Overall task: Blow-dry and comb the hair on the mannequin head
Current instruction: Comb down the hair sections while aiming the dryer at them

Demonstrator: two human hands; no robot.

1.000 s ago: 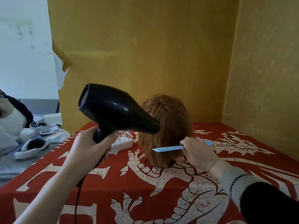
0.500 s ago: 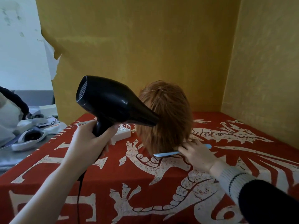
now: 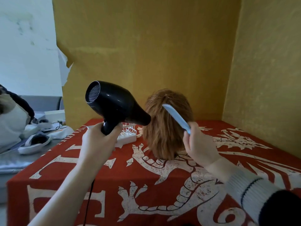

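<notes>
A table [image 3: 68, 185] has a red cloth with white dragon print. The mannequin head [image 3: 167, 126] stands on it just left of the right hand's fingers [image 3: 187, 141]. A white rack [image 3: 127, 136] stands just right of the left hand's fingers [image 3: 112, 134].

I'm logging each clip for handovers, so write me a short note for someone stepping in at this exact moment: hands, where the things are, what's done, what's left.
Left hand grips the handle of the black plastic hair dryer, nozzle aimed at the left side of the ginger-haired mannequin head, close to the hair.
Right hand holds the light blue plastic comb by its lower end, slanted up across the hair near the top.
The head stands on the red cloth with white dragon print; a white plastic rack sits behind the dryer.
Done: both tools in hand at the hair.
Left: continue combing and drying; progress cannot be judged.
</notes>
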